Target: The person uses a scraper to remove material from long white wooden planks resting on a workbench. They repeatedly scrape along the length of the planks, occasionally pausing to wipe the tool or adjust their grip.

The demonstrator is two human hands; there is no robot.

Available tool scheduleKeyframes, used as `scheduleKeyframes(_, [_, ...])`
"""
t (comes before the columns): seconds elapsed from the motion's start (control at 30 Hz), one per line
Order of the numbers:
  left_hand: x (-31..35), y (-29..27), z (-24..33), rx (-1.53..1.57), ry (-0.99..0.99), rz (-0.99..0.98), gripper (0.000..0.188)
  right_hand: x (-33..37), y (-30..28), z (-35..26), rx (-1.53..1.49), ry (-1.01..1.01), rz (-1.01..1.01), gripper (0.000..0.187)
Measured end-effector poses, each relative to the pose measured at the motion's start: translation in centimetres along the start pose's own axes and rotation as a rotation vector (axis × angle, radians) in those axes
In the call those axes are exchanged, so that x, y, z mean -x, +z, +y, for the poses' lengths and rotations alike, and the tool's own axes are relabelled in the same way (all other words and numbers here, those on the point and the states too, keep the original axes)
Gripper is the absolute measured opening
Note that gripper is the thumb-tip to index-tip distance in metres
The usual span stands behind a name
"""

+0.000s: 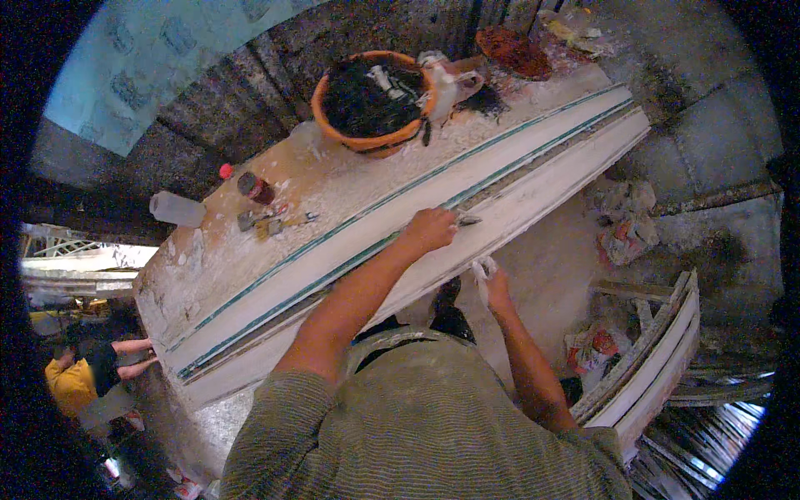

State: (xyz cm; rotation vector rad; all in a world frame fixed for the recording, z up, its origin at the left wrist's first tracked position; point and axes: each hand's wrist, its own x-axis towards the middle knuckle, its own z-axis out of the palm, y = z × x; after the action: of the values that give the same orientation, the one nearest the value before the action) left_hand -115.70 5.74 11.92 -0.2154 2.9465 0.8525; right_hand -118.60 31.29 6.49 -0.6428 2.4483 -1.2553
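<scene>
A long white moulded panel (533, 188) with teal stripes lies slantwise across a dusty table. My left hand (432, 230) rests over its middle, with the fingers closed. From those fingers a small grey pointed tool (470, 221) sticks out to the right, against the panel's recessed grey strip; most of it is hidden. Just off the panel's near edge is my right hand (497, 291), closed on a crumpled white cloth or paper (482, 268).
Beyond the panel stand an orange tub (323, 114) of dark contents, a white jug (450, 83), a dark jar (255, 188), brushes (271, 226) and a plastic bottle (177, 209). Another moulded piece (650, 367) leans at lower right. A person (73, 385) in yellow sits far left.
</scene>
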Motion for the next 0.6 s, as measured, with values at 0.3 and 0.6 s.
scheduleKeyframes(0.3, [4.8,-3.1,-1.0,0.32,-0.193,-0.102,0.038,-5.9,-12.1,9.1,-0.234,0.326,0.078,0.02])
scheduleKeyframes(0.6, [24.8,-4.0,-3.0,0.869,-0.842,-0.006,0.023,-4.0,-13.1,15.6,-0.123,0.301,0.112,0.026])
